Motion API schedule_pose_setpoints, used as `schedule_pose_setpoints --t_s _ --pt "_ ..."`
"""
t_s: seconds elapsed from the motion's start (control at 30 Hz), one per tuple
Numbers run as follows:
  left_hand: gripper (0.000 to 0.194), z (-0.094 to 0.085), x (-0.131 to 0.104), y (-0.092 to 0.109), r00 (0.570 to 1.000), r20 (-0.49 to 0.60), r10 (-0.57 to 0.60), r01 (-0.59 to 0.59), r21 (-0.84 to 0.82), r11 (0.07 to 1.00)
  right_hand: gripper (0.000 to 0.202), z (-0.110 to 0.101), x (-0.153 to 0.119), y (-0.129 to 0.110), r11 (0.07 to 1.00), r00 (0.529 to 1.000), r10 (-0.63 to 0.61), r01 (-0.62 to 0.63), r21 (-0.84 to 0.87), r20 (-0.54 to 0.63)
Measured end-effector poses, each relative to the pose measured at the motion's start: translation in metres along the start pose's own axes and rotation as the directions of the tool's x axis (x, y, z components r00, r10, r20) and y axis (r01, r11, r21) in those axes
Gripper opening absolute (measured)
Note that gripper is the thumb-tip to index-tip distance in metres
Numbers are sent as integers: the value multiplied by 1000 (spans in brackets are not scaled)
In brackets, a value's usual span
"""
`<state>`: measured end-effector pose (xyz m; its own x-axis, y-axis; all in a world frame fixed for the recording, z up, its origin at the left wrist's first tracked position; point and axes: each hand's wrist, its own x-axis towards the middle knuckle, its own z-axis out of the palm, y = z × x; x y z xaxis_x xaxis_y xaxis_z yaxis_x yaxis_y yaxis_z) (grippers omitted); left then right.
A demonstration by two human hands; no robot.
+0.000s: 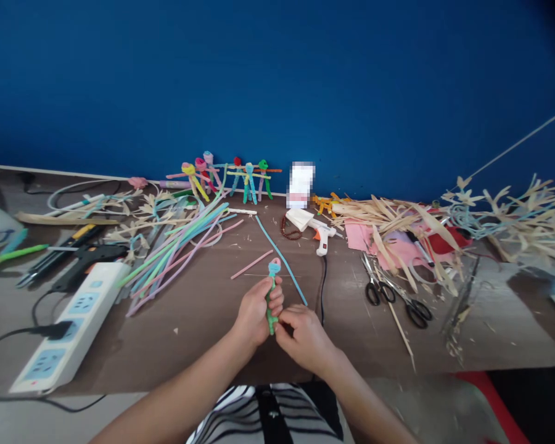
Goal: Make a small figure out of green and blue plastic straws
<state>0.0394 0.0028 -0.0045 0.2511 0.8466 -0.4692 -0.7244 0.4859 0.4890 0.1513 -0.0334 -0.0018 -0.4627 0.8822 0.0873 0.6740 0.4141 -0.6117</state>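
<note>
My left hand (258, 310) is closed around a small pipe cleaner figure (274, 269) near the table's front edge. Its top has blue and pink loops, and the green body runs down between my fingers. With its fingers pinched, my right hand (303, 333) grips the green lower end; the fingertips partly cover it. Just beyond my hands, a loose blue pipe cleaner (281, 256) lies slanting on the table, and a short pink pipe cleaner (252, 264) rests to the left.
A pipe cleaner bundle (185, 246) and a white power strip (74, 327) lie left. Several finished figures (250, 179) lean against the blue wall. Right of centre are a white glue gun (322, 237), scissors (378, 288) and dried husk strips (398, 216).
</note>
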Motion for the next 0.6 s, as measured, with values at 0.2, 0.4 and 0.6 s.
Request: schedule_pose_setpoints --t_s 0.2,0.4,0.6 --pt "17 -5 -4 0 998 23 -54 52 83 995 13 6 -5 1 996 995 -85 86 -16 54" --pt "18 -5 -5 2 998 18 65 -66 83 994 9 6 -6 -3 999 998 -6 4 36 67" --pt "16 -4 -4 5 997 53 50 -54 85 995 14 12 -4 -1 999 999 36 -35 -28 9"
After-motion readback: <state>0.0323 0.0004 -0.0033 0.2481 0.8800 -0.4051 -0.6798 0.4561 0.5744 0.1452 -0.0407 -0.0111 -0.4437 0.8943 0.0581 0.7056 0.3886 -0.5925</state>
